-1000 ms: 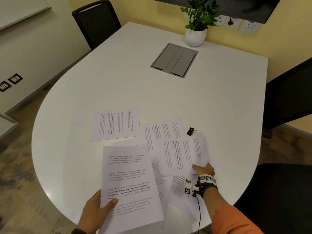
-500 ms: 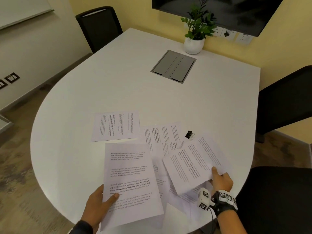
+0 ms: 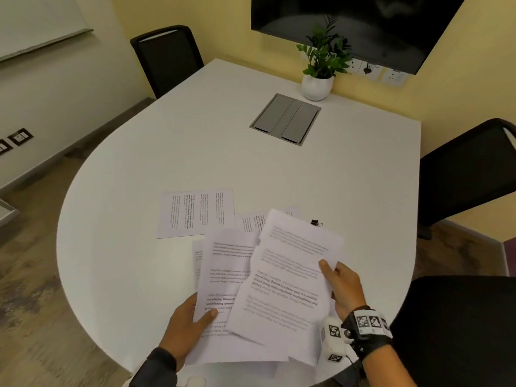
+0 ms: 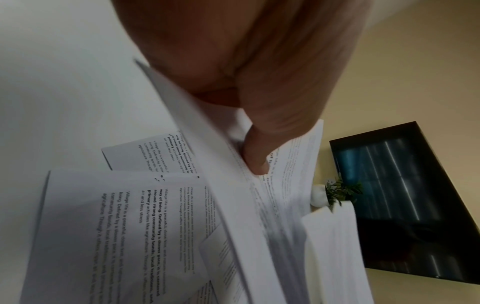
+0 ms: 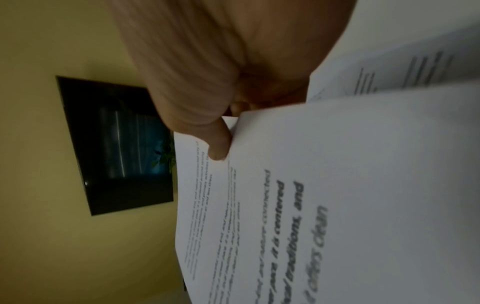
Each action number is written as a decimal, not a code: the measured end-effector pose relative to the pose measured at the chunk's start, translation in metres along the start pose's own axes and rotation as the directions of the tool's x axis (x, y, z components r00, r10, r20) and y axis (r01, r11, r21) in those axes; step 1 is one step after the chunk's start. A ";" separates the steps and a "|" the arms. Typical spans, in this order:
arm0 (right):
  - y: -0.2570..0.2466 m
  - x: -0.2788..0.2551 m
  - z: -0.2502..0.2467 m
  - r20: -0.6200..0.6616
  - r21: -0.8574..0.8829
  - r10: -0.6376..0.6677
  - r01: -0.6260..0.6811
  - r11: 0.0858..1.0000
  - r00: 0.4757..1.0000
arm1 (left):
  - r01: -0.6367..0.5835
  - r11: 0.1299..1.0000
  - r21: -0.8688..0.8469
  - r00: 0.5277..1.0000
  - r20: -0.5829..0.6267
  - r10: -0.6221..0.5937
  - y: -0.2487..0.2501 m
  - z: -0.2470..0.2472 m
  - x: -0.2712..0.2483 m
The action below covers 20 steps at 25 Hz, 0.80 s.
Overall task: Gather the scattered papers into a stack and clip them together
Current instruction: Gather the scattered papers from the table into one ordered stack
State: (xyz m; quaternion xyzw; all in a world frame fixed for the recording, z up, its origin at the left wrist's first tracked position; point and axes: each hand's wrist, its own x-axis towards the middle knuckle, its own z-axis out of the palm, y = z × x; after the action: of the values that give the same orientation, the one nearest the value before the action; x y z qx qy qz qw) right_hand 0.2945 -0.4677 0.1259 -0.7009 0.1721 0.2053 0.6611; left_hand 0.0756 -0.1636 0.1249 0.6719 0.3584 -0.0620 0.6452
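My left hand (image 3: 190,322) grips a printed sheet (image 3: 223,277) by its lower left edge, thumb on top (image 4: 255,156). My right hand (image 3: 339,286) pinches a second printed sheet (image 3: 290,275) at its right edge, thumb on the page (image 5: 218,144), and holds it lifted, overlapping the left sheet. Another sheet (image 3: 195,212) lies flat on the white table (image 3: 139,219) further left and back. More sheets (image 3: 251,222) lie beneath, partly hidden. A small black binder clip (image 3: 315,222) sits on the table just behind the lifted sheet.
A potted plant (image 3: 318,79) and a grey cable hatch (image 3: 286,118) stand at the table's far side. Black chairs stand at the back left (image 3: 164,57), the right (image 3: 469,169) and near right (image 3: 452,325). A dark screen (image 3: 349,23) hangs on the yellow wall.
My right hand lifted its sheet off the table and swung it left over the sheet in my left hand. The left hand has stayed about where it was with its sheet.
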 end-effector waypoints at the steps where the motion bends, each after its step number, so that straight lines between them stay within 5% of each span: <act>1: 0.003 -0.002 0.011 0.038 -0.005 0.005 -0.004 1.000 0.999 | -0.001 1.000 -0.012 1.000 0.025 0.001 0.002 0.001 0.000; 9: 0.014 -0.006 0.062 0.136 -0.176 -0.091 0.115 0.978 0.987 | 0.008 0.999 -0.046 0.987 0.161 -0.001 0.018 0.004 -0.007; 20: 0.001 -0.023 0.088 0.220 -0.088 -0.074 0.095 0.992 0.973 | 0.017 0.998 -0.063 0.964 0.264 0.000 0.035 0.002 -0.002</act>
State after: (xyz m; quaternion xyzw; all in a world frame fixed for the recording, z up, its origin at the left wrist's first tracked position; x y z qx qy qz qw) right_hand 0.2687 -0.3809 0.1332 -0.7126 0.0590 0.2602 0.6488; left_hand 0.0949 -0.1633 0.1544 0.6349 0.2740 -0.1422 0.7082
